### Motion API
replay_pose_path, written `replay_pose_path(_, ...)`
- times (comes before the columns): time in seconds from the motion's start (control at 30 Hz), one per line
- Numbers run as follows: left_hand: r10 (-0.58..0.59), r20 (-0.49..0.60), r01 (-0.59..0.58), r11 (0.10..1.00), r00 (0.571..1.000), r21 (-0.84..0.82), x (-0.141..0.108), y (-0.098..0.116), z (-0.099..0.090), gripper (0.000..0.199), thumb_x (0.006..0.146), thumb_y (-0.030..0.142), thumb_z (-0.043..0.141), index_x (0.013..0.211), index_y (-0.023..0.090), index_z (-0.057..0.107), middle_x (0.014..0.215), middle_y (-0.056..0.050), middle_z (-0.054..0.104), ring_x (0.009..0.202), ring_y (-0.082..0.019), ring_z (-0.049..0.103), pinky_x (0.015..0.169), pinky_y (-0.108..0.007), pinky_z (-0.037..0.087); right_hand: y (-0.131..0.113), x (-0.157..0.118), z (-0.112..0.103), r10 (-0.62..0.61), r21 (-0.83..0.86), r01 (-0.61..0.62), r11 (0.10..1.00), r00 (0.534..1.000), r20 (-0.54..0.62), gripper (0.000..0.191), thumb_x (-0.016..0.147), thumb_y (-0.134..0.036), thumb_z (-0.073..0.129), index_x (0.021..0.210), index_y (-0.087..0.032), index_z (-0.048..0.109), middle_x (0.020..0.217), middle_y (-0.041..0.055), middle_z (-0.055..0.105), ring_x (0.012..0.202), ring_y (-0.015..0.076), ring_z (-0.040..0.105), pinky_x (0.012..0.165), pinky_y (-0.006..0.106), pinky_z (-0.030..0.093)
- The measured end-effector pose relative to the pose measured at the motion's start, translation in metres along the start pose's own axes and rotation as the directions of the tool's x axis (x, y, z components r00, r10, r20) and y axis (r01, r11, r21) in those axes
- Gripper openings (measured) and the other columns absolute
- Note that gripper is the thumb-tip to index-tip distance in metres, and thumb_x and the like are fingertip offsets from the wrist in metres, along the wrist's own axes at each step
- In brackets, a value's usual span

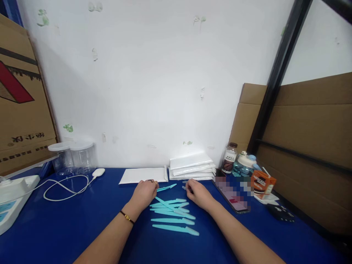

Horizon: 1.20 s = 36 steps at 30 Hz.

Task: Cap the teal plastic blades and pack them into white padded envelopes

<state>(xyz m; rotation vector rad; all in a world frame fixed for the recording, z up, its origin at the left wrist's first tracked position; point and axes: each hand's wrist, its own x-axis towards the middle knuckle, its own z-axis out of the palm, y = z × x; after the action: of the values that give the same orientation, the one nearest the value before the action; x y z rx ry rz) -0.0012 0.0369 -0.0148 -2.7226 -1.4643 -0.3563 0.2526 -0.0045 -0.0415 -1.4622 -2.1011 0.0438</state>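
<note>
My left hand (147,190) is closed around the handle end of a turquoise eyebrow razor (168,187), whose head points right. My right hand (199,194) has its fingertips pinched at a small translucent piece (184,184), which looks like a blade cap, though the fingers partly cover it. A gap separates the two hands. Below and between them, several more turquoise eyebrow razors (173,220) lie on the blue table, some crossing one another, the nearest ones roughly parallel with their heads to the right.
Beyond my hands lie a white padded envelope (144,175) and a stack of white envelopes (192,167). On the right are a phone (232,196), a brown-capped bottle (229,158), a clear jug (243,165) and an orange carton (263,183). Clear jars (82,158) and a white cable (66,182) sit left.
</note>
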Motion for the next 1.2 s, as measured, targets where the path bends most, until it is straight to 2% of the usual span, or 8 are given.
replay_pose_path(0.1,0.014,-0.02,-0.014,0.999,1.0,-0.032,-0.001,0.003,-0.005,0.022,0.079,0.014,0.039,0.085,0.02,0.06,0.086,-0.006,0.063,0.084,-0.019,0.057,0.074,-0.03,0.036,-0.006,0.0,-0.002,0.012,0.188,-0.008,0.982,1.0,-0.02,0.011,0.081,-0.018,0.046,0.083,-0.019,0.057,0.071,0.0003,0.057,0.062,0.0124,0.051,0.058,0.022,0.039)
replay_pose_path(0.17,0.036,-0.05,-0.04,0.996,0.998,-0.074,-0.002,0.004,-0.008,0.023,0.08,0.014,0.038,0.086,0.02,0.059,0.086,-0.005,0.063,0.083,-0.018,0.057,0.074,-0.029,0.036,-0.01,0.0,-0.005,0.011,0.246,-0.001,0.969,0.999,-0.042,0.013,0.083,-0.023,0.047,0.085,-0.019,0.059,0.071,0.0002,0.059,0.062,0.0124,0.051,0.057,0.023,0.039)
replay_pose_path(0.4,0.117,-0.106,-0.131,0.982,0.987,-0.139,-0.004,0.01,-0.01,0.02,0.081,0.014,0.038,0.085,0.02,0.057,0.085,-0.003,0.062,0.082,-0.018,0.056,0.073,-0.027,0.034,-0.017,0.001,-0.012,0.034,0.271,-0.017,0.962,0.998,-0.059,0.015,0.083,-0.028,0.048,0.084,-0.02,0.061,0.071,0.0004,0.059,0.065,0.0136,0.053,0.06,0.023,0.039)
replay_pose_path(0.67,0.138,-0.114,-0.153,0.979,0.984,-0.135,-0.003,0.009,-0.006,0.019,0.081,0.014,0.04,0.086,0.02,0.057,0.087,-0.003,0.062,0.083,-0.017,0.056,0.073,-0.029,0.034,-0.02,0.0,-0.01,0.015,0.302,0.001,0.953,0.999,-0.049,0.017,0.083,-0.029,0.048,0.085,-0.019,0.062,0.073,0.0014,0.06,0.066,0.014,0.053,0.062,0.024,0.04)
replay_pose_path(0.83,0.175,-0.127,-0.195,0.967,0.976,-0.164,-0.006,0.016,-0.008,0.02,0.084,0.016,0.038,0.086,0.02,0.057,0.088,-0.002,0.062,0.084,-0.016,0.056,0.075,-0.028,0.036,-0.027,-0.001,-0.009,-0.008,0.292,0.017,0.956,0.999,-0.033,0.018,0.084,-0.03,0.049,0.085,-0.019,0.063,0.074,0.0012,0.061,0.066,0.0132,0.054,0.062,0.023,0.04)
replay_pose_path(1.0,0.227,-0.074,-0.238,0.945,0.971,-0.225,-0.008,0.024,-0.005,0.02,0.084,0.016,0.039,0.085,0.02,0.059,0.085,-0.002,0.062,0.08,-0.015,0.056,0.074,-0.024,0.038,-0.026,-0.003,-0.01,-0.058,0.276,0.033,0.961,0.995,0.083,0.018,0.084,-0.028,0.049,0.083,-0.02,0.065,0.075,0.0013,0.062,0.065,0.0128,0.054,0.06,0.022,0.04)
replay_pose_path(1.1,0.2,-0.038,-0.203,0.944,0.979,-0.26,-0.008,0.024,0.0,0.021,0.083,0.017,0.04,0.085,0.022,0.06,0.086,-0.001,0.062,0.081,-0.015,0.056,0.073,-0.024,0.039,-0.01,-0.002,-0.01,-0.016,0.198,0.007,0.98,0.999,0.046,0.02,0.085,-0.026,0.046,0.089,-0.02,0.064,0.084,0.0034,0.063,0.075,0.0153,0.056,0.069,0.025,0.043)
replay_pose_path(1.2,0.139,-0.025,-0.14,0.952,0.99,-0.272,-0.007,0.02,0.005,0.02,0.083,0.023,0.042,0.092,0.022,0.06,0.095,-0.002,0.061,0.09,-0.016,0.055,0.078,-0.025,0.04,0.009,0.0,-0.008,0.044,0.049,-0.043,0.998,0.999,-0.012,0.024,0.083,-0.019,0.045,0.1,-0.018,0.062,0.097,0.0073,0.06,0.093,0.0195,0.054,0.084,0.031,0.041)
